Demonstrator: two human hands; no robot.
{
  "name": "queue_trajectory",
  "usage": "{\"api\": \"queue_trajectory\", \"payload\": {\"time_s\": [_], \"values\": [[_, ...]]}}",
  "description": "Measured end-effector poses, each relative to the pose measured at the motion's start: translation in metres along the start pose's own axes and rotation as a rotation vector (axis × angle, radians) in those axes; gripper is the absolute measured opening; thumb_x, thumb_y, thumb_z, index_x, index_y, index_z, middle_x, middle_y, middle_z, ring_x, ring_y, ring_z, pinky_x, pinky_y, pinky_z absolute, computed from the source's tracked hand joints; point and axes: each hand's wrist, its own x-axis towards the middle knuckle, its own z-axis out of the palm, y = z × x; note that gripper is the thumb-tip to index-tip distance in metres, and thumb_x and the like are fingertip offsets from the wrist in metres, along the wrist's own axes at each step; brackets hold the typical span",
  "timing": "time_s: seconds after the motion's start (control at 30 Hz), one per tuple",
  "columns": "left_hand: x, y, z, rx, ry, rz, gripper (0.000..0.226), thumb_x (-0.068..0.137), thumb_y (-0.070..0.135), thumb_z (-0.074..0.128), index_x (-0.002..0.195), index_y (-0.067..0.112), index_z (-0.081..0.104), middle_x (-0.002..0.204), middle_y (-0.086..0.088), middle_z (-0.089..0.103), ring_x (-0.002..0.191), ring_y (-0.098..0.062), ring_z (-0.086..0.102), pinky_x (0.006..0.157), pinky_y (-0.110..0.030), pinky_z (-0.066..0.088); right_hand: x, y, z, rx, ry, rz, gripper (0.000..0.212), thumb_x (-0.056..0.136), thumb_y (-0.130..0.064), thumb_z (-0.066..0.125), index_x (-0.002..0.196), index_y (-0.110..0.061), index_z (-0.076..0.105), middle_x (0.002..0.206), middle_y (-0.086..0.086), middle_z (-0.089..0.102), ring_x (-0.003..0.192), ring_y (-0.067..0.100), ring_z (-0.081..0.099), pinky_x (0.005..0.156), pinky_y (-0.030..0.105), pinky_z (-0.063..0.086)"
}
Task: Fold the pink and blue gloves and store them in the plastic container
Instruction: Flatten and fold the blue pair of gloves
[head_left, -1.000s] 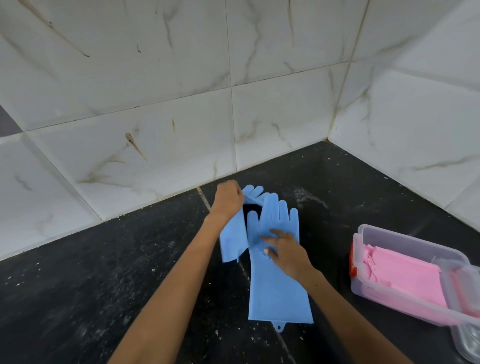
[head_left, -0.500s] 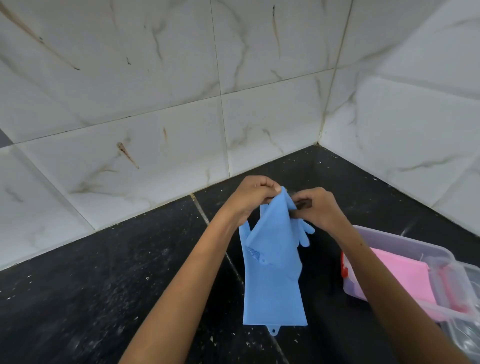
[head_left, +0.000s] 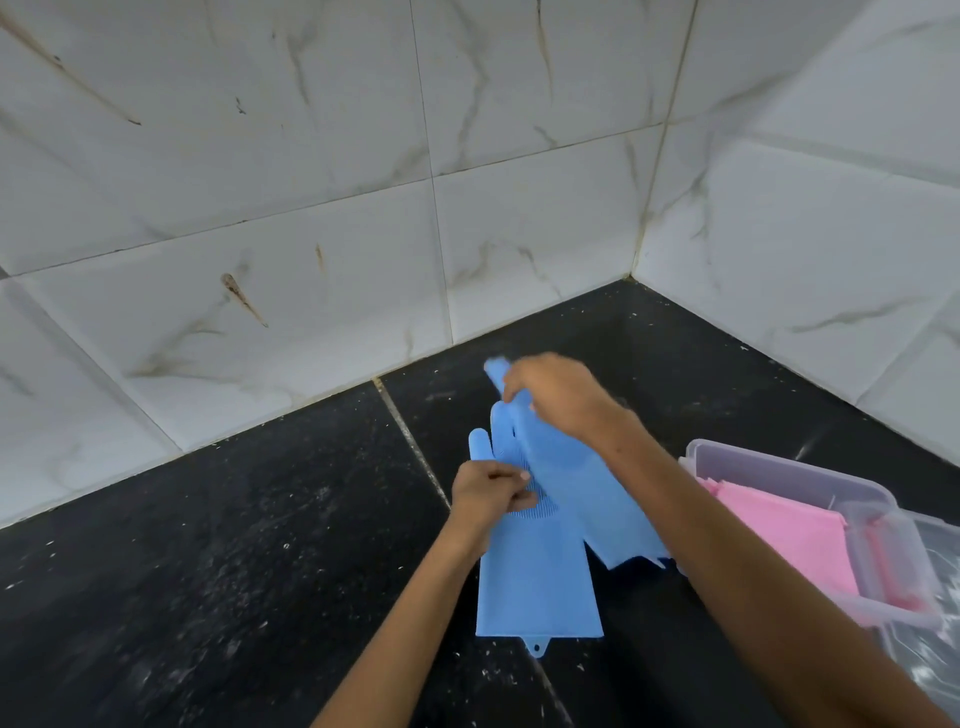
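One blue glove (head_left: 537, 582) was laid flat on the black floor (head_left: 234, 545), cuff toward the camera, and was pinned near its bristled palm by the left hand (head_left: 488, 493) — fingers curled, pinching it. The second blue glove (head_left: 576, 478) was gripped at its finger end by the raised right hand (head_left: 558, 395), draped across the first. Just right, pink gloves (head_left: 779, 535) were held in the plastic container (head_left: 789, 467).

One blue glove (head_left: 537, 582) lies flat, cuff nearest, under the left hand (head_left: 488, 493). The second blue glove (head_left: 582, 483) hangs from the right hand (head_left: 558, 395). Pink gloves (head_left: 795, 540) fill the container (head_left: 779, 470) right of both hands.
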Motion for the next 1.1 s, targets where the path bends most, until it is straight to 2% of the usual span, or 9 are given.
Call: {"api": "queue_trajectory", "payload": {"time_s": [0.1, 0.17, 0.23, 0.4, 0.5, 0.6, 0.8, 1.0, 1.1], "values": [[0.009, -0.026, -0.015, 0.349, 0.181, 0.13, 0.019, 0.083, -0.003, 0.059, 0.067, 0.004, 0.067, 0.066, -0.002, 0.063, 0.063, -0.015, 0.062, 0.06, -0.017, 0.054, -0.014, 0.018, 0.051, 0.079, -0.073, 0.094, 0.043, 0.086, 0.005, 0.048, 0.112, -0.024, 0.066, 0.122, 0.005, 0.061, 0.106, 0.023, 0.061, 0.091, 0.035, 0.051], [0.013, -0.034, -0.02, 0.5, 0.235, 0.174, 0.022, 0.082, -0.002, 0.059, 0.065, 0.012, 0.064, 0.068, 0.003, 0.061, 0.073, -0.014, 0.059, 0.059, -0.012, 0.046, -0.028, 0.032, 0.075, 0.099, -0.083, 0.185, 0.037, 0.089, 0.001, 0.051, 0.114, -0.022, 0.066, 0.119, 0.005, 0.063, 0.102, 0.023, 0.063, 0.087, 0.034, 0.053], [0.018, -0.04, -0.02, 0.572, 0.252, 0.187, 0.025, 0.082, -0.002, 0.06, 0.065, 0.016, 0.059, 0.078, -0.002, 0.061, 0.08, -0.015, 0.056, 0.064, -0.016, 0.045, -0.041, 0.043, 0.094, 0.117, -0.056, 0.278, 0.031, 0.09, -0.005, 0.054, 0.115, -0.019, 0.065, 0.119, 0.004, 0.063, 0.099, 0.022, 0.064, 0.086, 0.032, 0.053], [0.027, -0.045, -0.012, 0.566, 0.301, 0.193, 0.019, 0.08, -0.006, 0.058, 0.074, 0.011, 0.054, 0.09, -0.013, 0.06, 0.076, -0.018, 0.055, 0.063, -0.02, 0.042, -0.053, 0.051, 0.111, 0.185, 0.109, 0.453, 0.022, 0.092, -0.01, 0.053, 0.108, -0.014, 0.066, 0.113, 0.006, 0.062, 0.096, 0.02, 0.06, 0.084, 0.03, 0.053], [0.03, -0.045, -0.01, 0.545, 0.361, 0.212, 0.018, 0.08, -0.01, 0.056, 0.073, 0.007, 0.052, 0.084, -0.014, 0.059, 0.071, -0.019, 0.051, 0.057, -0.021, 0.042, -0.05, 0.05, 0.11, 0.219, 0.092, 0.5, 0.017, 0.092, -0.01, 0.05, 0.099, -0.013, 0.066, 0.099, 0.006, 0.067, 0.083, 0.018, 0.061, 0.078, 0.028, 0.054], [0.031, -0.043, -0.013, 0.544, 0.366, 0.214, 0.021, 0.077, -0.015, 0.049, 0.071, 0.003, 0.056, 0.076, -0.011, 0.058, 0.069, -0.018, 0.05, 0.058, -0.02, 0.043, -0.047, 0.048, 0.109, 0.239, 0.091, 0.522, 0.017, 0.092, -0.008, 0.049, 0.098, -0.009, 0.066, 0.098, 0.009, 0.067, 0.085, 0.021, 0.064, 0.082, 0.031, 0.055], [0.027, -0.043, -0.028, 0.598, 0.351, 0.219, 0.025, 0.078, -0.015, 0.05, 0.069, 0.007, 0.056, 0.075, -0.007, 0.058, 0.069, -0.013, 0.051, 0.057, -0.014, 0.043, -0.056, 0.047, 0.113, 0.274, 0.076, 0.604, 0.014, 0.091, -0.007, 0.053, 0.095, -0.008, 0.066, 0.094, 0.01, 0.067, 0.081, 0.021, 0.065, 0.082, 0.03, 0.056], [0.018, -0.047, -0.028, 0.556, 0.343, 0.28, 0.015, 0.081, -0.004, 0.063, 0.076, 0.006, 0.055, 0.076, -0.006, 0.058, 0.064, -0.012, 0.05, 0.058, -0.016, 0.042, -0.069, 0.051, 0.121, 0.457, 0.063, 0.598, 0.004, 0.083, -0.007, 0.067, 0.087, -0.009, 0.067, 0.095, 0.009, 0.067, 0.083, 0.018, 0.064, 0.079, 0.025, 0.051], [0.015, -0.047, -0.021, 0.502, 0.287, 0.241, 0.024, 0.077, 0.004, 0.073, 0.074, 0.01, 0.051, 0.072, -0.002, 0.054, 0.06, -0.008, 0.048, 0.059, -0.015, 0.041, -0.074, 0.052, 0.124, 0.56, 0.101, 0.609, 0.01, 0.079, -0.006, 0.072, 0.085, -0.009, 0.066, 0.094, 0.009, 0.068, 0.082, 0.018, 0.063, 0.078, 0.026, 0.051]]}}
